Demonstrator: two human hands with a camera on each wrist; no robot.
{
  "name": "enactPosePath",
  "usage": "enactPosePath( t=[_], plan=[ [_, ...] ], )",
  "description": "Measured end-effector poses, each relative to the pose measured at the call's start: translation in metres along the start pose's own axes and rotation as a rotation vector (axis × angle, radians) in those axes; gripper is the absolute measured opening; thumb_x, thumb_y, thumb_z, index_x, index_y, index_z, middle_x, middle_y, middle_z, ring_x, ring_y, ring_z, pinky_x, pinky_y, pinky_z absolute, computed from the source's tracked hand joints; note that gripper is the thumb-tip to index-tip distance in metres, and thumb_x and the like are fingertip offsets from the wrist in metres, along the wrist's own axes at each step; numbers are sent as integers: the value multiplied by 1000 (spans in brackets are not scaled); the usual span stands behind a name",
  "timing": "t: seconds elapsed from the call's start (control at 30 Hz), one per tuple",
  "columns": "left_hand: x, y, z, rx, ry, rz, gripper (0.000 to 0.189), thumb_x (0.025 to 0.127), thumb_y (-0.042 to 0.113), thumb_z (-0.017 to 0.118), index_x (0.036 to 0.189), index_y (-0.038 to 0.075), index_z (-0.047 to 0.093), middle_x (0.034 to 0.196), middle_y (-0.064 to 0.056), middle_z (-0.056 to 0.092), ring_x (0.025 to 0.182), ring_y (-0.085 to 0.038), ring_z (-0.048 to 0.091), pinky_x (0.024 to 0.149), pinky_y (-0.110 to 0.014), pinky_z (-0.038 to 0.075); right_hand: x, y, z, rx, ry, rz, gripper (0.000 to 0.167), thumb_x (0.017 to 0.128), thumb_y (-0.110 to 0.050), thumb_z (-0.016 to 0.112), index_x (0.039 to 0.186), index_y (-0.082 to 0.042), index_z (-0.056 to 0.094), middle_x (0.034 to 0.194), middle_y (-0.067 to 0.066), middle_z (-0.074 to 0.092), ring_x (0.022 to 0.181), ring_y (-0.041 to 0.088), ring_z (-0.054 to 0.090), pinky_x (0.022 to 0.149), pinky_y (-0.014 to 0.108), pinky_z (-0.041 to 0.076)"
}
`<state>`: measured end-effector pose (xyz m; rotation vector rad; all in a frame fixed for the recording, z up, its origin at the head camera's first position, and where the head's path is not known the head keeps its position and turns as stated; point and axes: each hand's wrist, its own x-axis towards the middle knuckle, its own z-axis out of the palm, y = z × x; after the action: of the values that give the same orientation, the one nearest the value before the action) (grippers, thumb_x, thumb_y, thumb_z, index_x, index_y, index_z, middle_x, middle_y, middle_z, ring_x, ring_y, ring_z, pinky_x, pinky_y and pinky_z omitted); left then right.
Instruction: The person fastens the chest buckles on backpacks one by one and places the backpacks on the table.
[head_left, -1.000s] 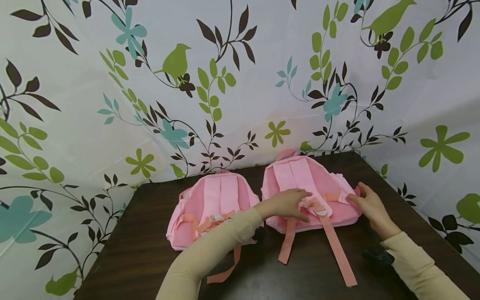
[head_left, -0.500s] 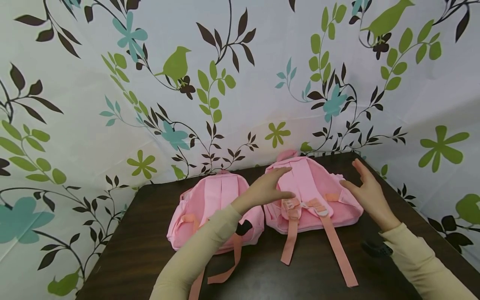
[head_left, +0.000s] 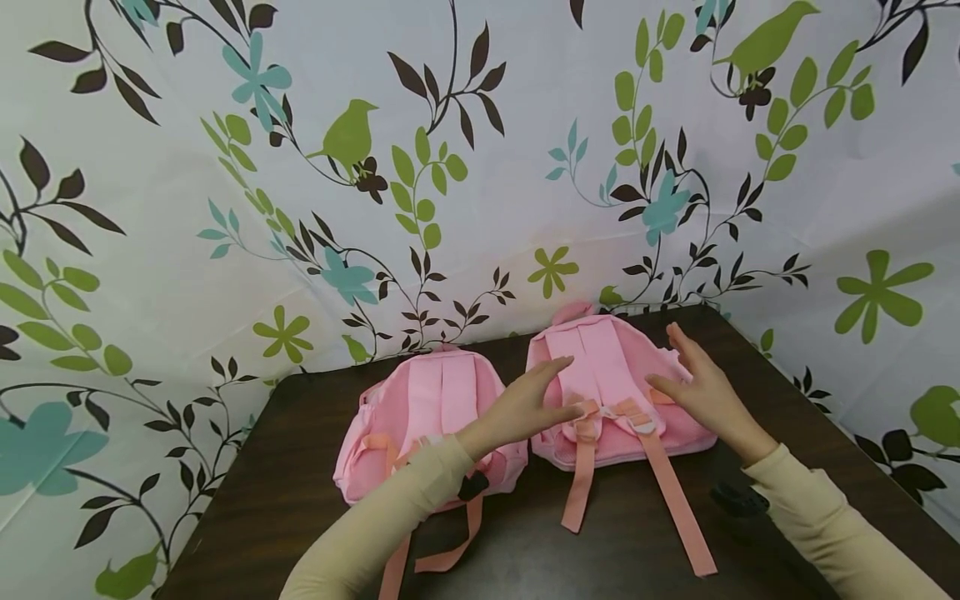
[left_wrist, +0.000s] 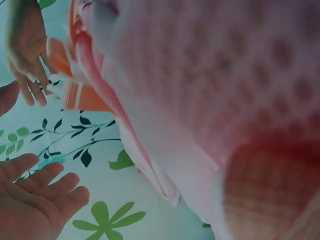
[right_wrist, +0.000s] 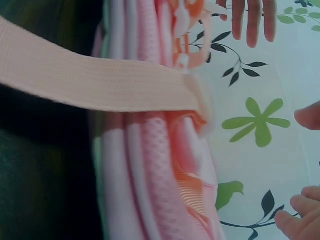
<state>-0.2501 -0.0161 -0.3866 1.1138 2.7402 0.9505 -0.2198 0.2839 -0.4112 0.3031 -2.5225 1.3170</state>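
Two pink backpacks lie with their straps facing up on a dark wooden table. Over the left side of the right backpack hovers my left hand, fingers and thumb spread, holding nothing. My right hand is raised at that backpack's right side, its fingers straight and apart. Two peach webbing straps hang from its buckles toward the front. The left backpack is partly hidden behind my left forearm. In the left wrist view, my left fingers stand apart from the pink mesh fabric.
A floral sheet with birds and leaves hangs behind the dark table. Loose peach straps from the left backpack trail forward. A black wrist device sits below my right sleeve.
My left hand has lifted off the right backpack's buckles, uncovering them. The right hand has let go of the backpack's right edge, risen and shifted left.
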Motion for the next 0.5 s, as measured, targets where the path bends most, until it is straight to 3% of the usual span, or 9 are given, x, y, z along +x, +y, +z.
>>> enactPosePath(
  t=[0.2,0.5],
  plan=[
    [-3,-1,7,13,-39,-3,77,93,47,70,157,20,37,155,-1,43,139,-17,44,109,-41,42,-1,5,12,-41,-52,-47,95,92,-27,74,161,-3,14,162,28,20,137,61,29,102,76,28],
    [-5,1,9,89,-82,-29,75,93,45,69,156,17,39,152,-5,47,134,-18,50,106,-37,45,-4,17,29,-93,-101,-132,86,89,-25,78,153,8,30,156,32,30,138,56,33,101,71,35]
  ],
)
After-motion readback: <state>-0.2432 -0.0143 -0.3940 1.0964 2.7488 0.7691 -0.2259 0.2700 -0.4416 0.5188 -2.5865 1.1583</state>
